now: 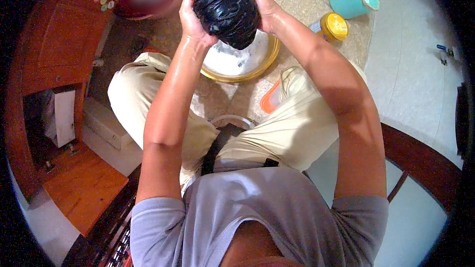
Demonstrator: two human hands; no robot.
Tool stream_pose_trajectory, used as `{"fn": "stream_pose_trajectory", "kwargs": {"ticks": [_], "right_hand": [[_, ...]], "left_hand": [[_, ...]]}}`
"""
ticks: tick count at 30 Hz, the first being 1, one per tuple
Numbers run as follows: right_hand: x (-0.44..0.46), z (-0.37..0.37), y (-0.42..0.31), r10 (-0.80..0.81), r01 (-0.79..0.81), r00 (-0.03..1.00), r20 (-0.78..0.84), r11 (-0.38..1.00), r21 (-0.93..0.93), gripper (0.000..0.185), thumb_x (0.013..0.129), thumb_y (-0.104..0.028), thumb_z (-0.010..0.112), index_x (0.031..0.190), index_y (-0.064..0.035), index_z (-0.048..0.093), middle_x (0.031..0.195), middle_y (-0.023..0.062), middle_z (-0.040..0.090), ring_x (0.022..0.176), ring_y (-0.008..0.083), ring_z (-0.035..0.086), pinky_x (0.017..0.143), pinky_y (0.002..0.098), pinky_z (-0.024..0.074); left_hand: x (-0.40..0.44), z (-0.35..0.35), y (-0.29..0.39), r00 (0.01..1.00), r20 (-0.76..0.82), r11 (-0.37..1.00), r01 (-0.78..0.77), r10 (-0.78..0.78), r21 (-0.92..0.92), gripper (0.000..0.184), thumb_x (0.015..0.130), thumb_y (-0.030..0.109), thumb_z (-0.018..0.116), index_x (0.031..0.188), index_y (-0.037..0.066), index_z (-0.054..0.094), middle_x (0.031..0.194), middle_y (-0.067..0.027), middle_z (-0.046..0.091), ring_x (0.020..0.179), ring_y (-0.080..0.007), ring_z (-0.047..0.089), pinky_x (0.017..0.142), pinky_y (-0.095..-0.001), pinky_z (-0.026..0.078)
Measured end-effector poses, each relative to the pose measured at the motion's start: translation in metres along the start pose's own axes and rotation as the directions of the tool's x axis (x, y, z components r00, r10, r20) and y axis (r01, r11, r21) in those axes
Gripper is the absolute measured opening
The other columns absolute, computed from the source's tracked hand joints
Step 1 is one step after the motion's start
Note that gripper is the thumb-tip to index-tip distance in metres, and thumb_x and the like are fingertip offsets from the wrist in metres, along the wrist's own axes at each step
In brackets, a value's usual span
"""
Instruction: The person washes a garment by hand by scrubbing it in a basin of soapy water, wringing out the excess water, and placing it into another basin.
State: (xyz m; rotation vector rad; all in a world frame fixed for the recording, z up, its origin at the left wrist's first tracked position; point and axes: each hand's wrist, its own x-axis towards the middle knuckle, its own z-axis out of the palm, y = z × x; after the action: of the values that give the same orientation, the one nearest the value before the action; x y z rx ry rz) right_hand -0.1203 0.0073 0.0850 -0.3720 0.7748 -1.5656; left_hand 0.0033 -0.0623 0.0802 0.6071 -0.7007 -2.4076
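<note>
A bunched, wet black cloth (225,7) with bits of foam on it is held up between my two hands. My left hand (194,22) grips its left side, the thumb near the top. On the other side my right hand (262,2) is closed round it, thumb over the upper edge and the other fingers mostly hidden. Below the cloth stands a yellow-rimmed basin (232,79) of white, sudsy water, partly covered by the cloth and my hands. What kind of garment the cloth is, I cannot tell.
A red basin (129,11) with a blurred patch over it is at the upper left. To the right stand a yellow-lidded tub (336,26) and a teal lined bin (349,2). A wooden cabinet (54,39) lines the left, its lower door (86,183) lowered.
</note>
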Motion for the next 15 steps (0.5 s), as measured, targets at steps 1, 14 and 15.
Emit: {"fn": "stream_pose_trajectory", "kwargs": {"ticks": [1,14,15], "right_hand": [[-0.003,0.001,-0.001,0.011,-0.011,1.000,-0.022,1.000,-0.013,0.054,0.081,-0.045,0.061,0.117,-0.0052,0.053,0.109,0.0117,0.061,0.095,0.0237,0.061,0.087,0.0382,0.0490],[0.001,0.005,-0.004,-0.305,0.240,0.929,-0.209,0.928,-0.287,0.039,0.076,-0.021,0.071,0.108,-0.0018,0.058,0.100,0.0116,0.063,0.089,0.0218,0.061,0.081,0.0338,0.0499],[0.002,0.003,-0.004,-0.359,0.279,0.913,-0.191,0.895,-0.348,0.038,0.075,-0.020,0.072,0.106,-0.0013,0.059,0.099,0.0109,0.063,0.088,0.0210,0.061,0.080,0.0330,0.0495]], "left_hand": [[0.002,-0.002,-0.001,1.000,0.007,1.000,-0.001,0.001,-0.009,0.048,0.078,0.041,0.046,0.109,0.006,0.058,0.105,-0.0139,0.062,0.095,-0.0317,0.060,0.088,-0.0471,0.047],[0.033,-0.039,-0.018,0.997,-0.066,0.973,-0.026,0.042,0.229,0.055,0.087,0.047,0.039,0.122,0.006,0.048,0.118,-0.0133,0.056,0.106,-0.0270,0.056,0.093,-0.0409,0.045],[0.035,-0.041,-0.017,0.997,-0.052,0.946,-0.035,0.054,0.321,0.063,0.087,0.055,0.036,0.128,0.007,0.043,0.120,-0.0130,0.054,0.107,-0.0274,0.056,0.093,-0.0440,0.043]]}}
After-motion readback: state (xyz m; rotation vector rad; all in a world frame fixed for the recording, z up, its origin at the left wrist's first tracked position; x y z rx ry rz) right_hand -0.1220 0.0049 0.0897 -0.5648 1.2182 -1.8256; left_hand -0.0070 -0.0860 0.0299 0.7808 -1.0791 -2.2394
